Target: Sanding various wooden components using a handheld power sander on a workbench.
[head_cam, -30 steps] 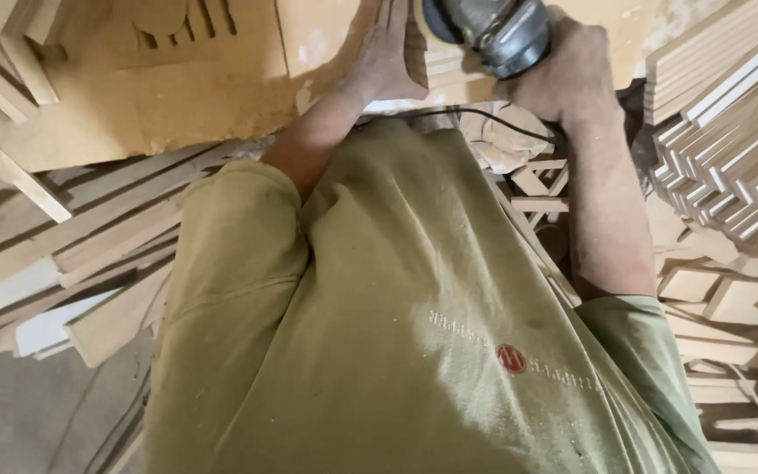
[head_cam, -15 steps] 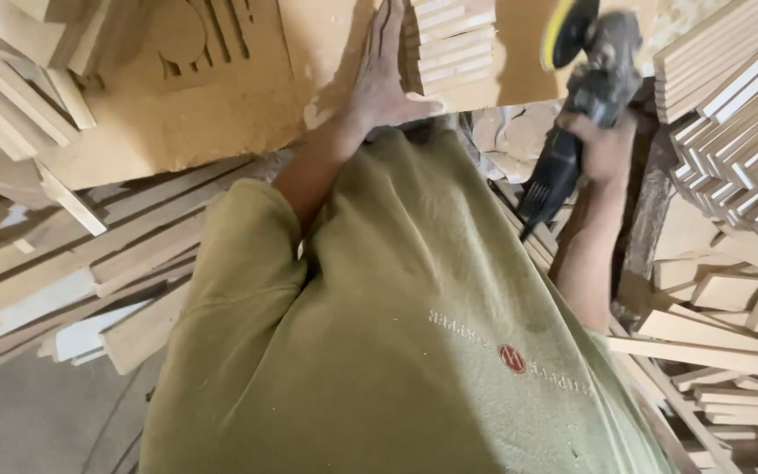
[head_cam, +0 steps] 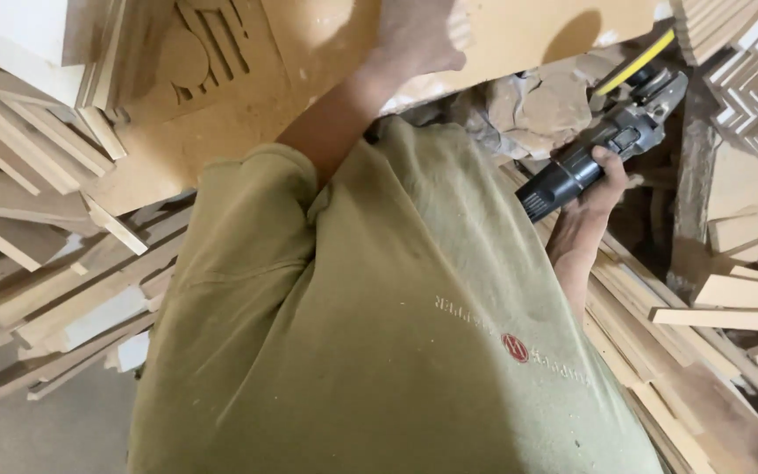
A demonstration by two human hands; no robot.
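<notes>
My right hand point(head_cam: 597, 189) grips the black handle of a grey angle grinder point(head_cam: 611, 136) with a yellow sanding disc point(head_cam: 635, 63), held low at my right side below the bench edge. My left hand point(head_cam: 418, 35) lies at the top of the view on the dusty wooden workbench point(head_cam: 519, 35); it is blurred, and whether it holds anything is unclear. An olive-green shirt point(head_cam: 379, 316) fills the middle of the view.
A carved wooden panel point(head_cam: 195, 57) lies on the bench at the upper left. Loose wooden strips point(head_cam: 54, 272) are piled on the left. Stacked moulding pieces point(head_cam: 752, 79) stand at the upper right, more offcuts point(head_cam: 730, 307) below them. A crumpled sack point(head_cam: 528, 105) sits under the bench.
My right hand has lowered the grinder off the bench down to my right side. The stack of small wooden pieces by my left hand is out of view now.
</notes>
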